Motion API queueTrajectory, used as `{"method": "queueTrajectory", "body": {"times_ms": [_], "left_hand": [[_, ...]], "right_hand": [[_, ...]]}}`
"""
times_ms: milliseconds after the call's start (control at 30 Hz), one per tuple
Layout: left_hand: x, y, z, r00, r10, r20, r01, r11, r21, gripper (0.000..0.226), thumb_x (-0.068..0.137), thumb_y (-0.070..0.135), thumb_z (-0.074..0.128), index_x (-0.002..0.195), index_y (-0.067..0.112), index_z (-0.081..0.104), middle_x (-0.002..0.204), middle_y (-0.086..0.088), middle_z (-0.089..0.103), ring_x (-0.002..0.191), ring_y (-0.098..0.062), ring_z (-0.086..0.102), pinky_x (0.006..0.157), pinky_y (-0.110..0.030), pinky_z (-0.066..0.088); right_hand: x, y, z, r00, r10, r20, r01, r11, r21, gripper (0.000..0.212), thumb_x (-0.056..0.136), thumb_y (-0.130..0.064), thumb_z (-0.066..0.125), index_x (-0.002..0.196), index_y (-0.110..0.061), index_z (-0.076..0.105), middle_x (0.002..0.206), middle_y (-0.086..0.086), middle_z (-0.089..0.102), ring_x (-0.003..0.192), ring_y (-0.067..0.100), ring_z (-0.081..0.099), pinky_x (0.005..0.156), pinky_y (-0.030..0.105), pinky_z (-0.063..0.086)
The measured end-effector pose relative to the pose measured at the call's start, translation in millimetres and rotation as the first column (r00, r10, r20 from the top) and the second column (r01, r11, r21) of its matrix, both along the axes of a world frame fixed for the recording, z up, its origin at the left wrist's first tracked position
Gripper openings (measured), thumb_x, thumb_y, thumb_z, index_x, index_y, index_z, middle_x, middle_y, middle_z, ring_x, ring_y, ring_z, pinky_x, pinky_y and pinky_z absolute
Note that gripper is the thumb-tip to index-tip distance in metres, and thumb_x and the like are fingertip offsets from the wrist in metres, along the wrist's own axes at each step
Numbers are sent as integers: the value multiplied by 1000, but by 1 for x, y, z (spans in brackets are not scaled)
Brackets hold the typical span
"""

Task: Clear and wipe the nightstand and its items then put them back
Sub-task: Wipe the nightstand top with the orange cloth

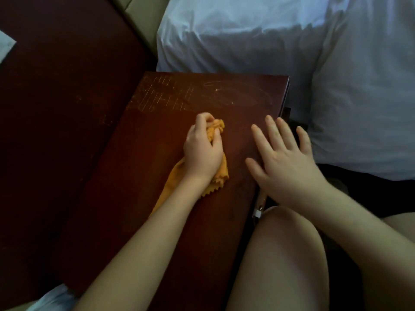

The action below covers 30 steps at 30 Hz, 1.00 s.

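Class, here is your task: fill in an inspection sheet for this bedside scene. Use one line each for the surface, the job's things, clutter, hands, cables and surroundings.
Surface: nightstand top, dark red-brown wood, with fine scratch lines and a faint smear toward its far side.
Job's things: yellow cloth, bunched, zigzag-cut edge, lying on the top under the left hand.
Clutter: nothing seen.
Hands: left hand grips the cloth; right hand is open, fingers spread, at the top's right edge.
Cables: nothing seen.
Surroundings: white pillow beyond the top; dark wood panel to its left; the person's knee at the near right.
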<state>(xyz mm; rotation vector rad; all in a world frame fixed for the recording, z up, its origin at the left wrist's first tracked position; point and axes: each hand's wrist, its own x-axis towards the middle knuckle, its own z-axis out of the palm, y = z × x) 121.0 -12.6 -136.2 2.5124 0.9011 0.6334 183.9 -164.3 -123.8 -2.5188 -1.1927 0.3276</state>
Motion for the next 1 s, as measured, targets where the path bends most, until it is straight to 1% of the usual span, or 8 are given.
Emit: {"method": "queueTrajectory", "body": {"times_ms": [67, 133, 267, 400, 500, 733, 933, 1000], "left_hand": [[21, 0, 2, 997, 75, 28, -74, 997, -13, 19, 88, 9, 53, 106, 14, 49, 96, 3, 56, 91, -12, 55, 74, -19, 41], [40, -5, 2, 995, 93, 45, -94, 996, 2, 19, 87, 8, 53, 104, 14, 49, 91, 7, 51, 89, -13, 54, 72, -19, 39], [61, -20, 3, 998, -53, 20, 52, 997, 51, 18, 87, 8, 53, 105, 11, 50, 91, 10, 49, 91, -15, 55, 73, -18, 36], [48, -26, 2, 978, -206, -9, 207, 978, 39, 20, 87, 9, 55, 107, 10, 51, 98, 6, 57, 94, -10, 55, 77, -12, 34], [34, -25, 0, 970, -244, -10, 244, 969, 49, 20, 87, 10, 57, 107, 9, 53, 97, 6, 57, 91, -6, 51, 77, -10, 32], [76, -21, 4, 996, -83, 9, 83, 995, 57, 17, 88, 8, 52, 105, 9, 51, 92, 10, 50, 93, -13, 55, 73, -14, 34], [72, -45, 4, 961, -277, -11, 277, 960, 31, 19, 88, 10, 54, 106, 9, 51, 99, -2, 62, 95, -15, 59, 77, -24, 44], [59, -42, 4, 939, -344, -24, 344, 939, 2, 18, 88, 11, 54, 106, 10, 51, 101, -1, 63, 97, -15, 59, 81, -26, 47]], "right_hand": [[11, -4, -2, 996, 3, -87, -6, 999, -38, 77, 78, -58, 9, 149, -28, -1, 157, 5, -3, 143, 22, -6, 112, 41, -5], [20, -11, -6, 994, 14, -104, -25, 994, -110, 78, 77, -61, 8, 148, -30, -6, 157, 5, -7, 143, 22, -9, 112, 42, -3], [32, -19, -12, 994, 79, -80, -95, 970, -223, 75, 86, -62, 16, 145, -31, -18, 155, 4, -19, 142, 22, -16, 113, 43, -3], [41, -22, -12, 984, 134, -118, -163, 946, -282, 76, 89, -64, 20, 140, -34, -28, 151, 2, -30, 140, 22, -22, 112, 44, -9], [47, -26, -13, 980, 143, -135, -179, 933, -312, 76, 89, -64, 21, 140, -34, -28, 150, 2, -31, 140, 22, -23, 112, 44, -11], [49, -29, -13, 973, 116, -198, -181, 917, -355, 73, 91, -61, 22, 142, -35, -24, 153, 1, -24, 141, 23, -18, 113, 44, -8], [56, -28, -14, 969, 79, -236, -160, 923, -350, 72, 93, -59, 26, 143, -37, -21, 155, 2, -20, 143, 24, -11, 113, 43, -2], [59, -30, -14, 969, 62, -240, -145, 927, -347, 71, 93, -57, 27, 143, -38, -19, 155, 2, -19, 143, 24, -10, 113, 43, -1]]}}
